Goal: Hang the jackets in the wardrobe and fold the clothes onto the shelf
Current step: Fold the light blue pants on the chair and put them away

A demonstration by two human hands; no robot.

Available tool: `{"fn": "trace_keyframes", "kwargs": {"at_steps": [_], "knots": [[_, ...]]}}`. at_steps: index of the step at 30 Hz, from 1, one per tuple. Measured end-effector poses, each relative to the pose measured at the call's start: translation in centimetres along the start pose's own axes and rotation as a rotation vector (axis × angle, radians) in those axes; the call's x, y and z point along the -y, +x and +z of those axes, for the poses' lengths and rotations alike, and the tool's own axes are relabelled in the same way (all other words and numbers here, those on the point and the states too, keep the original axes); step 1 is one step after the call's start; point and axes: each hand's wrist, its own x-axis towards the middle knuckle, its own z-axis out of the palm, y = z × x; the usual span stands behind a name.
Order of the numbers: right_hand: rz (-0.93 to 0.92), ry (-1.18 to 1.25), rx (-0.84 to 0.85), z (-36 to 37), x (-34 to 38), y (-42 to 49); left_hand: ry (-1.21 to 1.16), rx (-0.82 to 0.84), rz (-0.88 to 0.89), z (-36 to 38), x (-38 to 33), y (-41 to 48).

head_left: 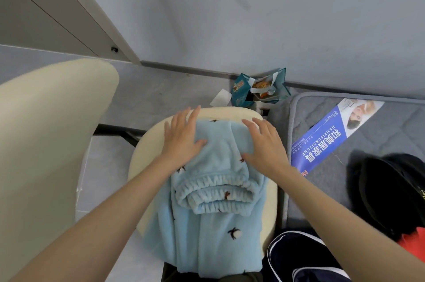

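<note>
Pressing down on pale blue fleece trousers (pixel 213 201) with left hand (pixel 181 136) and right hand (pixel 264 146), both palms flat, fingers straight and spread, gripping nothing. Resting the garment on a cream chair seat (pixel 147 166) under both palms, its gathered elastic edges bunching just behind the wrists, its lower part draping off the near edge between the forearms. Showing a teal bag (pixel 259 90) beyond the fingertips, a grey mattress (pixel 379 134) right of the right hand, a black garment (pixel 391 192) and a navy garment (pixel 299 256) lying beside the right forearm.

Black garment (pixel 386 194) right of right grip (pixel 264 143) clipped at frame edge, type unclear. Blue trousers (pixel 213 189) below left grip (pixel 181 136) run off-frame.
</note>
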Motion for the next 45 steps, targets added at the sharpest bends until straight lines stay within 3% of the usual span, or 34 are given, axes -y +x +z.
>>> {"fn": "trace_keyframes", "kwargs": {"at_steps": [3,5,11,16,21,27,32,37,41,45], "knots": [[0.048,-0.092,0.241,0.2,-0.7,2.5,0.225,0.322,0.004,-0.2,-0.3,2.9],[0.084,-0.149,0.274,0.8,-1.1,3.1,0.304,0.415,0.0,0.0,-0.2,3.8],[0.065,-0.206,0.234,1.6,-0.7,1.7,0.357,0.488,-0.026,0.0,0.3,3.2],[0.011,-0.209,0.122,-2.4,0.8,0.3,0.362,0.44,0.031,-3.6,0.2,1.8],[-0.01,-0.197,-0.013,-7.9,2.6,1.0,0.371,0.249,0.069,-9.4,-2.1,2.3],[0.0,-0.269,-0.336,-11.5,3.1,1.7,0.401,-0.148,0.159,-12.4,-4.6,2.7],[-0.092,-0.384,-0.637,-7.8,2.0,-0.8,0.416,-0.533,0.376,-8.2,-3.0,-0.5],[-0.233,-0.444,-0.651,-1.4,-0.1,-4.6,0.446,-0.662,0.533,-2.4,-0.6,-3.5],[-0.246,-0.443,-0.538,2.3,-0.4,-6.4,0.467,-0.564,0.499,1.2,1.1,-5.7],[-0.182,-0.422,-0.36,4.2,0.1,-7.7,0.396,-0.073,0.241,3.1,2.3,-7.5]]}}
